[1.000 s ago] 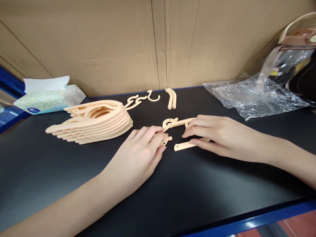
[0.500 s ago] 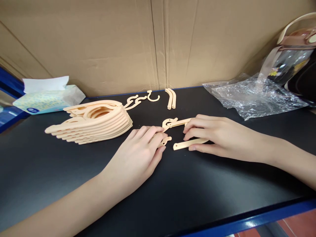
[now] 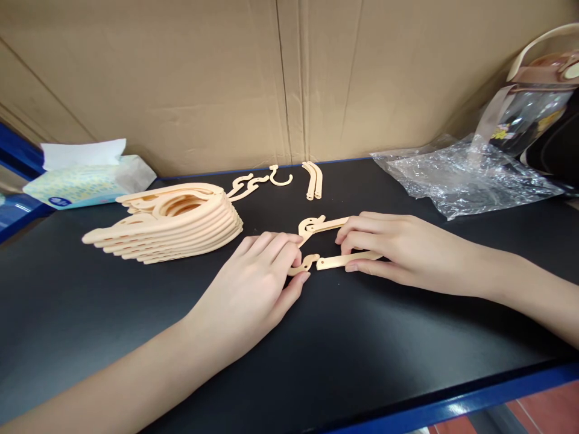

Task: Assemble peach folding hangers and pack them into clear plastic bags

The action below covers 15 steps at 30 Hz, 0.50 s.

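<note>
My left hand [image 3: 260, 274] is closed over cream plastic hanger pieces. A notched hanger arm end [image 3: 309, 264] pokes out by its thumb, and a second notched end [image 3: 309, 226] shows beyond its fingertips. My right hand [image 3: 393, 250] grips a flat hanger bar [image 3: 333, 263] between thumb and fingers. The bar's holed tip lies right beside the nearer notched end; whether they touch I cannot tell. An upper bar [image 3: 330, 225] runs from under the right fingers to the farther notched end and meets it there. The palms hide the remaining parts.
A stack of cream folded hangers [image 3: 190, 232] lies to the left. Behind are a loose hook [image 3: 283, 181] and two curved bars [image 3: 315, 181]. A tissue pack [image 3: 90, 181] stands at left, crinkled plastic film [image 3: 456, 181] and a bottle [image 3: 529, 108] at right. Cardboard [image 3: 203, 78] walls the back.
The nearer notched end has shifted slightly right and down, closer to the bar's tip. My left thumb has moved a little right. The lower bar's tip has risen slightly.
</note>
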Motion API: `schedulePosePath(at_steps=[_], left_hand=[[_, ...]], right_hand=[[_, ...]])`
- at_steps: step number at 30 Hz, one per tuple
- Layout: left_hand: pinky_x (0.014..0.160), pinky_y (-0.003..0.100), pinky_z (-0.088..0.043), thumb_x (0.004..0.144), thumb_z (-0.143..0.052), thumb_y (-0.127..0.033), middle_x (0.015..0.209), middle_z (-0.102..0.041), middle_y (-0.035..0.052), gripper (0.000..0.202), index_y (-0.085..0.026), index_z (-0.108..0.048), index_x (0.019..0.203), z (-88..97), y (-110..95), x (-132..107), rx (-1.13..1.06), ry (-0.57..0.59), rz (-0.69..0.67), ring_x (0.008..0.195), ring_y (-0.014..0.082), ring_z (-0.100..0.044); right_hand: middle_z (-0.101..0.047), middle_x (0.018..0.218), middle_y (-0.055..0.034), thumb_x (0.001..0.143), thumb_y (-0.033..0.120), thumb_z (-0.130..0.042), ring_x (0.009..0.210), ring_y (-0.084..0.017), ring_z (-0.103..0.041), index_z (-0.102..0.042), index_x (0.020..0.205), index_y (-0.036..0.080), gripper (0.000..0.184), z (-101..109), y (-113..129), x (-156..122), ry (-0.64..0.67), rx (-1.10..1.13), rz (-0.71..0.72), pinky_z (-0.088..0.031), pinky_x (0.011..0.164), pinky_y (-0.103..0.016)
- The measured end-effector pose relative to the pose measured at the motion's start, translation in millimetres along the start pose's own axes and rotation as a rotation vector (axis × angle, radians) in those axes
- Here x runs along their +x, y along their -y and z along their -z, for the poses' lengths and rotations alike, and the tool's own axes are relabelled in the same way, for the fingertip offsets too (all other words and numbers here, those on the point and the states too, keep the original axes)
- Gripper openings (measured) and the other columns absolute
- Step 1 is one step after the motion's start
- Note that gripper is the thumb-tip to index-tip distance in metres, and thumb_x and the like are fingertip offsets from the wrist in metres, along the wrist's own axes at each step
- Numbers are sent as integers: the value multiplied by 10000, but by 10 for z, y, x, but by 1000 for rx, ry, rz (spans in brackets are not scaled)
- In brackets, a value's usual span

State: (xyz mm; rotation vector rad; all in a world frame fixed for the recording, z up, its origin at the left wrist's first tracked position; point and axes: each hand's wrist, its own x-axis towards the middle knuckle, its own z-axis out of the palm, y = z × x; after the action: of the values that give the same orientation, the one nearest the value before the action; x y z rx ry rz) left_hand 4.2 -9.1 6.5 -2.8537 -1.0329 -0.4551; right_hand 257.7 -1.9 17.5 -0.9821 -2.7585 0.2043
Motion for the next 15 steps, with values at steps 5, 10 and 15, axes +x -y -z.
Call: schedulePosePath(at_steps=[5,10,15], left_hand=[[771,403,-463,970,-485,-222,1111,-648,108,132,-170,-502,850,-1,-8,-8,-12,4,-23,969,262,-602],[778,421,-470,1001,-420,-225,1102,-649,105,169,-167,-520,877,6,-17,5,3,22,-37,958,271,-604],[783,429,-477,1007,-407,-222,1126,-643,116,178,-156,-537,905,2,-5,7,25,25,-67,942,274,-603]], right_hand=[[-632,1053,-55,1006,319,-429,940,-195,-578,-614,975,190,227,1,6,5,-5,16,-11,-454,763,-332],[-627,1040,-50,1004,319,-437,926,-191,-569,-615,975,188,223,7,19,-6,4,20,-19,-449,764,-335],[-624,1042,-50,1009,319,-426,928,-189,-565,-613,985,188,230,3,16,0,2,25,-19,-444,761,-331]])
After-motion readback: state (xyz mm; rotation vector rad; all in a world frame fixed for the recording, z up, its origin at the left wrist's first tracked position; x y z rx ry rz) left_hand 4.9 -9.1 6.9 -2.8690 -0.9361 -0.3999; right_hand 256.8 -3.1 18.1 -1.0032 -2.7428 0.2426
